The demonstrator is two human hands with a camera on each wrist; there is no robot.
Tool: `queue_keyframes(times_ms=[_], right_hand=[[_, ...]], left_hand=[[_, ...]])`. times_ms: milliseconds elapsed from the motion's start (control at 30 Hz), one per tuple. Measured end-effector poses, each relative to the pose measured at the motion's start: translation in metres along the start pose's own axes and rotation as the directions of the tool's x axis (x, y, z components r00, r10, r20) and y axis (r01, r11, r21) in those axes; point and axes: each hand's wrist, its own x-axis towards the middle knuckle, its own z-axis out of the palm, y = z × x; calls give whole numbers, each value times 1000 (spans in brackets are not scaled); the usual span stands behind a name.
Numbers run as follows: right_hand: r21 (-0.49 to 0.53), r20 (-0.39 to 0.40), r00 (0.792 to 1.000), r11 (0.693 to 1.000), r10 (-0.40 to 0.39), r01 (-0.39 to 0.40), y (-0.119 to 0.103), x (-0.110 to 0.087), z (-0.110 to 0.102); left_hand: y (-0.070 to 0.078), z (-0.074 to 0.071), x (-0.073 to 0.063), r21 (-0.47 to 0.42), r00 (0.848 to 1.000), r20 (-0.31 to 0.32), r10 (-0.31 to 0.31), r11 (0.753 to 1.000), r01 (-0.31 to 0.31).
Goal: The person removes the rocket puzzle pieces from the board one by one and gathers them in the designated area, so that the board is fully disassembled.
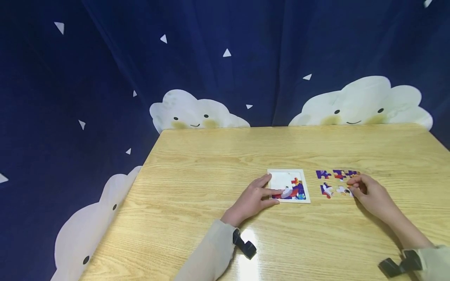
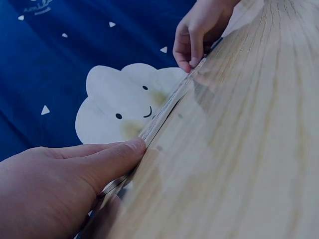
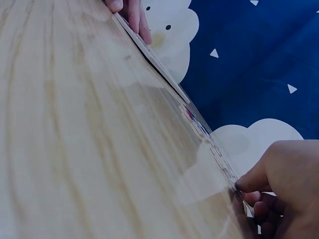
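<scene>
A square jigsaw tray (image 1: 306,187) with a white rim lies flat on the table. Joined colourful pieces (image 1: 299,192) fill its lower and right parts; the rest of its base shows white. My left hand (image 1: 252,197) rests on the tray's left side, fingers extended, one fingertip over the pieces. To the right lie several loose jigsaw pieces (image 1: 326,190) in two rows. Among the right-hand ones, my right hand (image 1: 374,197) pinches a puzzle piece (image 1: 349,183) between thumb and fingers, which partly hide it. Both wrist views show tray and pieces almost edge-on.
The wooden table (image 1: 197,175) has a glossy surface. Behind it and along its left side hangs a dark blue curtain (image 1: 211,23) with white triangles and smiling clouds. Black straps (image 1: 244,244) sit on both wrists.
</scene>
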Motion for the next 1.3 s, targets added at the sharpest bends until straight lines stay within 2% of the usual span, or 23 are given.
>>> queue_keyframes(times_ms=[200,300,567,667,933,1300], right_hand=[[25,-66,997,999,48,-47,0,-1,-3],[48,-88,995,998,48,-44,-4,-1,-3],[65,-143,985,992,-95,105,-22,0,12],[75,-138,982,987,-128,139,-29,3,18],[85,-70,986,984,-148,154,-46,12,33],[153,-36,967,955,-251,253,-59,25,55]], left_hand=[[-1,2,-1,-8,1000,1,-3,1000,3],[-1,2,-1,-12,1000,6,-8,1000,8],[-1,0,-2,-4,1000,7,-6,1000,6],[-1,0,-2,-8,1000,11,-10,1000,10],[-1,0,-2,-10,1000,11,-13,1000,13],[-1,0,0,-3,1000,12,-5,1000,5]])
